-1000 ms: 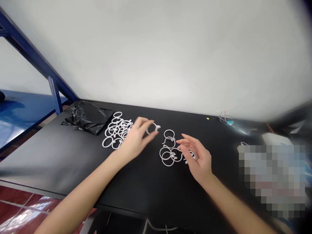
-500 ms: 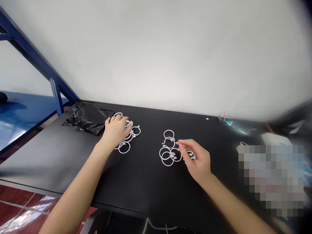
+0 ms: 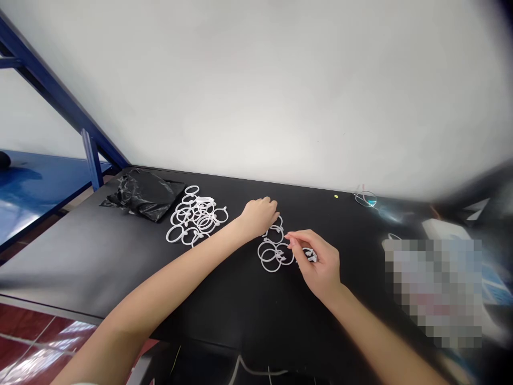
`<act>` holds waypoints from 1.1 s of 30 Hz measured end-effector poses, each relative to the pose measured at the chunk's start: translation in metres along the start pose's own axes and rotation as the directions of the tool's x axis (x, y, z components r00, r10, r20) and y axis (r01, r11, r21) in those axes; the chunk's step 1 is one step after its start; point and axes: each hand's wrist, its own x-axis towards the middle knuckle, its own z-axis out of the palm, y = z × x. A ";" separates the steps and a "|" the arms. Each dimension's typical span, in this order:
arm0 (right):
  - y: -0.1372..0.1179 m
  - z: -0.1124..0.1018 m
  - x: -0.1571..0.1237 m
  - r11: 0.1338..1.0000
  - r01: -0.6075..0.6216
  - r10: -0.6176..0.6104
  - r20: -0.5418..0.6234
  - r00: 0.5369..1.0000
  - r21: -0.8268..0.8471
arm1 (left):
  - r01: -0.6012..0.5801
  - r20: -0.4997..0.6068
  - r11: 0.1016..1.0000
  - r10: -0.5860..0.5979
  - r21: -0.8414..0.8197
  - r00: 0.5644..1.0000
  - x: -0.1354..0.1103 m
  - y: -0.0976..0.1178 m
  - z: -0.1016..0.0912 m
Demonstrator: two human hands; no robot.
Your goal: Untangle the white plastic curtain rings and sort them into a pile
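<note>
My left hand (image 3: 259, 218) is closed, fingers curled down at the top of a small group of thin white plastic rings (image 3: 269, 270). It partly covers the topmost ring of that group; what its fingers hold is hidden. Just right of the same rings, my right hand (image 3: 318, 261) has thumb and index finger pinched together. Anything between those fingertips is too small to make out. White clasp-like pieces (image 3: 311, 253) show behind its thumb. A larger, overlapping pile of white rings with small clasps (image 3: 192, 216) lies to the left on the black table (image 3: 224, 299).
A crumpled black plastic bag (image 3: 144, 195) lies beyond the larger pile, at the table's left. Clear-lensed glasses (image 3: 365, 199) and a small yellow dot (image 3: 336, 196) are near the wall. A blurred-out pale item (image 3: 436, 289) lies at right. A blue metal frame (image 3: 92, 158) rises at left.
My left hand has moved right, from the larger ring pile to the smaller group, leaving the larger pile uncovered. My right hand has kept its pinch and almost the same place.
</note>
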 end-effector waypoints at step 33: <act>0.001 -0.003 0.002 0.857 -0.442 0.369 0.282 0.886 0.267 | -0.518 -0.904 0.852 0.156 -0.081 0.399 -0.045 0.007 0.010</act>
